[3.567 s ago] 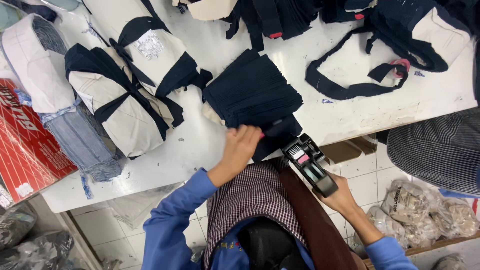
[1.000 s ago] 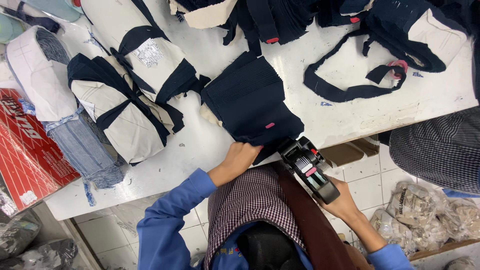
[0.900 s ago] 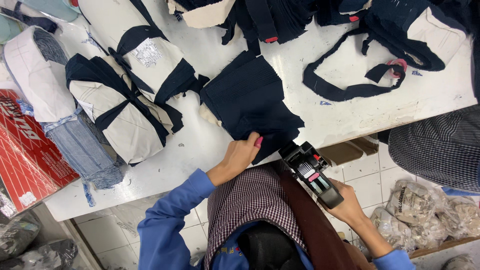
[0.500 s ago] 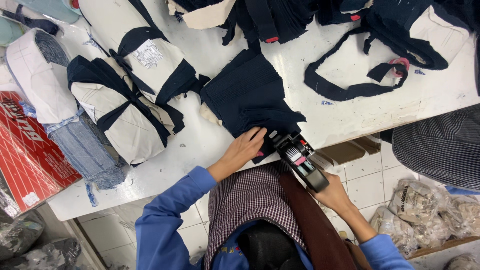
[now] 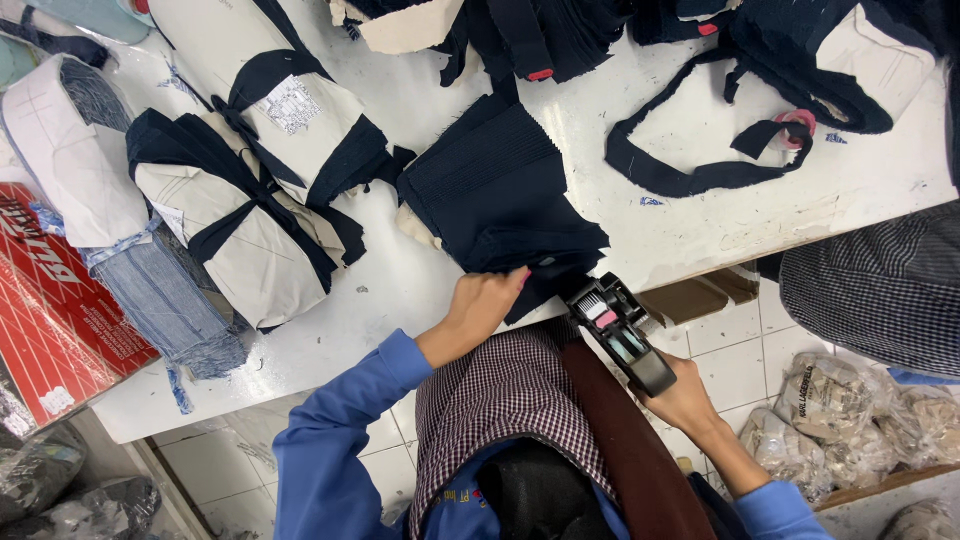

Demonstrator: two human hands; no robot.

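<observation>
My left hand [image 5: 487,300] is pinching the near edge of a dark navy stack of cloth pieces [image 5: 497,195] lying at the front edge of the white desk [image 5: 700,215]. My right hand [image 5: 683,392] is wrapping its grip tight around a black label gun [image 5: 620,330], nose just beside the stack. 2 cream bundles [image 5: 250,215] tied with navy strips are lying left, a red box [image 5: 50,310] beyond them.

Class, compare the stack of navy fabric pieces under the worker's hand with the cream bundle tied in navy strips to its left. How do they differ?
The stack of navy fabric pieces is dark, loose and untied, with the left hand lifting its near edge. The cream bundle tied in navy strips is pale, rounded, bound crosswise and untouched. Both lie on the white table.
</observation>
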